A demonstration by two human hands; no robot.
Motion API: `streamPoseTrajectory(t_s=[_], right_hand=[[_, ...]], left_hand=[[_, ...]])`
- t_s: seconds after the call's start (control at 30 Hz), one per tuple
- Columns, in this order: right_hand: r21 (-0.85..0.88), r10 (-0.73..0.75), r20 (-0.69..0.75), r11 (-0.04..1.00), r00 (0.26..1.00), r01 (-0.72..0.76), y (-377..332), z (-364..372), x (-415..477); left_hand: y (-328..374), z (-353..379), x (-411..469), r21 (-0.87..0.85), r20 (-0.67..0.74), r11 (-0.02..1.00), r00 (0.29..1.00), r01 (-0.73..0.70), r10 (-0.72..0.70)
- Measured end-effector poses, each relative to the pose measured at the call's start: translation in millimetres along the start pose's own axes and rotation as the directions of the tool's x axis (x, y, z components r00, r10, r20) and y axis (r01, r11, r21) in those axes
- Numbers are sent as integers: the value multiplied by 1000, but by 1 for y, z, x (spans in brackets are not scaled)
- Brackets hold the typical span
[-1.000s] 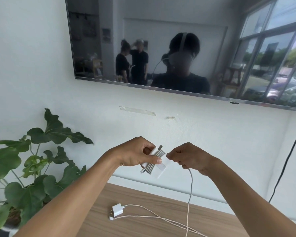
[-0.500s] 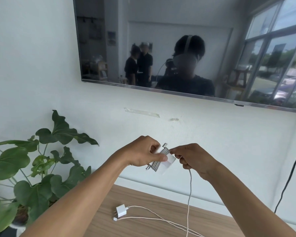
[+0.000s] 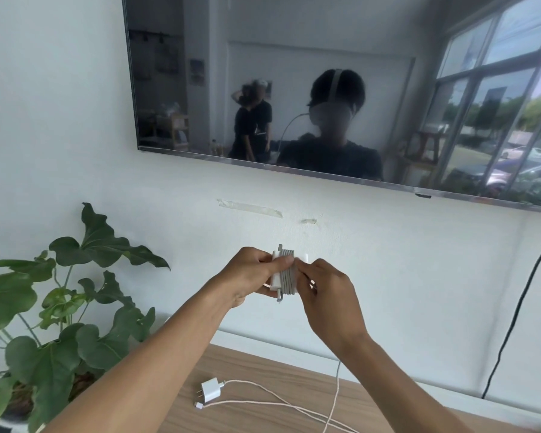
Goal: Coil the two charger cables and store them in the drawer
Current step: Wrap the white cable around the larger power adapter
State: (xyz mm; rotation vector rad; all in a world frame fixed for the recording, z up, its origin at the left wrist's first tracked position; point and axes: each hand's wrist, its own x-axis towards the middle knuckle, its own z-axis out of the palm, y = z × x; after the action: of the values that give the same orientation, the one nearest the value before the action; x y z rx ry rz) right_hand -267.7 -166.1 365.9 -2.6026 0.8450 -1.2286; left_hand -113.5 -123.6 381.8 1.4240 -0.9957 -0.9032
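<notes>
Centre of frame, raised above the tabletop: the left hand (image 3: pixel 247 276) holds a white charger block (image 3: pixel 275 279) upright. Its grip is clamped on the block, with the thumb across the front and the fingers behind. A grey cable (image 3: pixel 287 276) is wound round the block in several tight turns laid side by side, running top to bottom.

The right hand (image 3: pixel 331 295) meets the block from the right. Its grip is closed on the grey cable, thumb and forefinger pinching the strand at the right edge of the windings. The unwound tail of this cable shows below the right wrist and hangs down to the tabletop at lower centre.

Lower centre, on the wooden tabletop (image 3: pixel 256 360): a small white plug adapter (image 3: pixel 211 389) lies on its side, prongs pointing left. A thin pale cable (image 3: pixel 263 389) leaves it to the right and runs uncoiled toward the lower edge of frame. Its small connector (image 3: pixel 199 406) lies just below the adapter.

Left of frame: a leafy plant (image 3: pixel 75 307) stands against the wall.

Upper frame: a dark wall-mounted screen (image 3: pixel 294 89) reflects a room and people. A strip of tape (image 3: pixel 250 208) is stuck to the wall beneath it. At right, a black cord (image 3: pixel 525 292) hangs down the wall.
</notes>
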Motion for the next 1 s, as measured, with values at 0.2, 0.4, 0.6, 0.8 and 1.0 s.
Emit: streamPoseTrajectory(t_s=[0.2, 0.4, 0.6, 0.8, 1.0], right_hand=[[-2, -1, 44, 1000, 999, 1, 5, 4, -6], [32, -37, 53, 999, 998, 36, 11, 9, -8], [173, -48, 64, 984, 997, 36, 15, 20, -17], [223, 28, 11, 974, 1000, -30, 12, 23, -17], [401, 176, -2, 902, 984, -160, 15, 26, -17]], left_hand=[[-2, 1, 2, -44, -16, 996, 997, 72, -73], [-4, 1, 4, 113, -138, 992, 988, -53, 69], [-19, 6, 6, 237, -280, 963, 940, -130, 196], [-13, -4, 10, -108, -280, 987, 956, -122, 87], [-12, -7, 10, -62, -302, 972, 932, -226, 198]])
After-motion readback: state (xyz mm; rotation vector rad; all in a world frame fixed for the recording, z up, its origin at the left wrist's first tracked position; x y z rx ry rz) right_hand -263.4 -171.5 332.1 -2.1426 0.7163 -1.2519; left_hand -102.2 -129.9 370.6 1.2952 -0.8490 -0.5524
